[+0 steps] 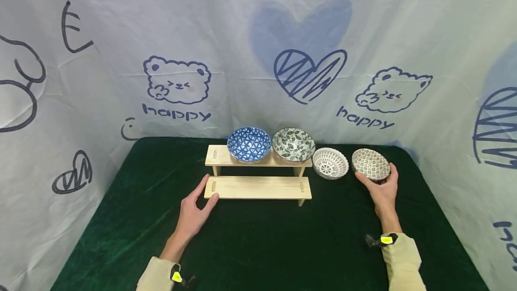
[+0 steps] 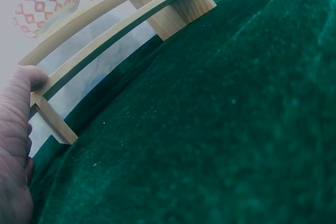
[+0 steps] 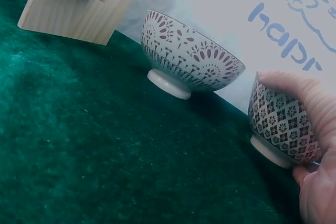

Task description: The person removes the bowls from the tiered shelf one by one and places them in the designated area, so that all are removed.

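L hand [image 1: 190, 217] wide, touching shelf [image 1: 258, 187]; R hand [image 1: 383, 193] grips far-R bowl [image 1: 370, 164].

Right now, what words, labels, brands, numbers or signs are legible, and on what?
"happy": cloth backdrop, under left bear drawing.
"happy": same backdrop, under right bear drawing.
"E": same backdrop, upper left.
"ha", cut off: same backdrop, right edge.
Left wrist's yellow tag, right wrist's yellow tag: too small to read.
Two-tier wooden shelf: no legible text.
No legible brands or numbers.

Dark green cloth [image 1: 282, 246] below; pale curtain [image 1: 226, 21] behind, printed hearts [image 1: 310, 75], bears [image 1: 177, 80].
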The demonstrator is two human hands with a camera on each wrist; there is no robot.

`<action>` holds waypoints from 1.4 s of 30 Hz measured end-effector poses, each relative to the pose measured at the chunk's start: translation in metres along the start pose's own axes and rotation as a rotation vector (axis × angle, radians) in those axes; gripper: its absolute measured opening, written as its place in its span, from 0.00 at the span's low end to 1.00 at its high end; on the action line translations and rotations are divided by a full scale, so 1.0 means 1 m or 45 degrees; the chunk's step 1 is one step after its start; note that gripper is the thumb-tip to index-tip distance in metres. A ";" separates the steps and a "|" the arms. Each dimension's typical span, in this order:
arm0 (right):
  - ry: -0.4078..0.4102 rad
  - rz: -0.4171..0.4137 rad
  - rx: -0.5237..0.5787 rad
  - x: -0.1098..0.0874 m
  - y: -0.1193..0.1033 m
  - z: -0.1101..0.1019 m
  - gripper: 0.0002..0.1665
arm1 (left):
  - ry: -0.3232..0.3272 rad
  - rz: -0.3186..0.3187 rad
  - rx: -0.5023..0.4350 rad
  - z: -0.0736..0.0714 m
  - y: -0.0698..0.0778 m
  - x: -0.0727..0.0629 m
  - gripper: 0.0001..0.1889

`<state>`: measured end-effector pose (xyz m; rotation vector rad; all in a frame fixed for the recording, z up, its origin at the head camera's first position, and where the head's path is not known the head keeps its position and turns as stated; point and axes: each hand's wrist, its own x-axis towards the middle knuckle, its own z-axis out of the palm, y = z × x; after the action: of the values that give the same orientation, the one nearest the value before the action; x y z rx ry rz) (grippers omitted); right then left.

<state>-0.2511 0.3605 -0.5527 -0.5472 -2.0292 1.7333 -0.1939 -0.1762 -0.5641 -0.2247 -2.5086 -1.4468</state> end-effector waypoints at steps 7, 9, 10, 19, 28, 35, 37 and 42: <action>-0.028 0.026 -0.083 -0.001 -0.002 -0.005 0.70 | -0.002 -0.010 -0.009 0.001 0.002 -0.001 0.37; -0.027 0.019 -0.106 -0.002 -0.004 -0.005 0.71 | -0.008 -0.016 -0.001 0.001 0.001 -0.001 0.37; -0.027 0.014 -0.124 -0.002 -0.005 -0.005 0.71 | -0.009 -0.018 0.002 0.001 0.001 -0.001 0.37; -0.030 -0.007 -0.158 -0.004 -0.017 -0.005 0.72 | 0.000 0.005 -0.005 0.000 -0.001 0.002 0.37; 0.132 -0.096 -0.090 -0.005 -0.022 -0.008 0.60 | -0.011 -0.008 -0.007 0.002 -0.001 0.001 0.37; 0.173 -0.156 -0.056 -0.008 -0.037 -0.009 0.53 | -0.001 -0.001 -0.012 0.001 -0.001 0.000 0.37; 0.150 -0.177 -0.038 -0.009 -0.042 -0.008 0.53 | -0.001 -0.002 -0.008 0.001 -0.001 0.000 0.37; 0.093 -0.227 -0.004 -0.016 -0.054 -0.002 0.52 | -0.008 -0.005 -0.009 0.001 0.000 0.001 0.37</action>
<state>-0.2385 0.3455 -0.4995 -0.4109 -1.9663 1.5831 -0.1948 -0.1755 -0.5648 -0.2262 -2.5109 -1.4589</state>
